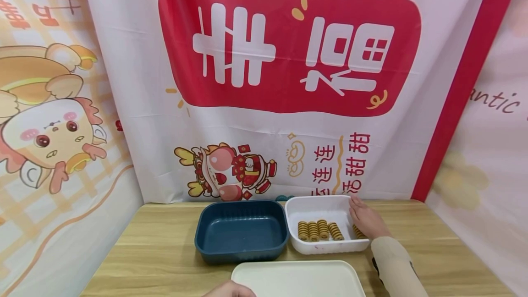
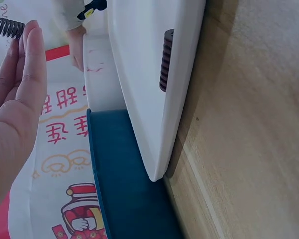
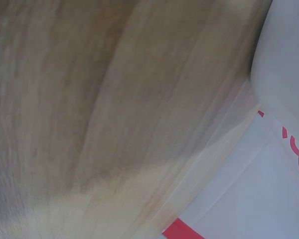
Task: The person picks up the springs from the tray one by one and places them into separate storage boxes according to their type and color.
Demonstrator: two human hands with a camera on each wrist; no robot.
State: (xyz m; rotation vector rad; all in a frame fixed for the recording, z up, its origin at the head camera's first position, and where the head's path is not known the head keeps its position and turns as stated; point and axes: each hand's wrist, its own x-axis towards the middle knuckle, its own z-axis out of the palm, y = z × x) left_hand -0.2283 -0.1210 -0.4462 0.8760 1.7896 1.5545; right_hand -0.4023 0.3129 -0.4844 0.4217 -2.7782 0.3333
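In the left wrist view, my left hand [image 2: 20,94] pinches a dark, ribbed, coil-shaped roll [image 2: 7,27] at its fingertips, and the thumb is hidden. The head view shows only part of this left hand [image 1: 231,290], by the near-left edge of a cream tray [image 1: 297,272]. A similar roll [image 2: 166,59] lies on the tray in the left wrist view. My right hand [image 1: 367,218] grips the right rim of a white box [image 1: 326,247]. Inside that box lie several golden-brown ribbed rolls [image 1: 323,230], one of them partly covered by this hand.
A dark blue box [image 1: 243,255] stands left of the white box, its inside bare, and the tray lies in front of both. They stand on a wood-patterned table [image 1: 152,246]. A printed cloth [image 1: 288,123] hangs behind it, with more cloth at both sides.
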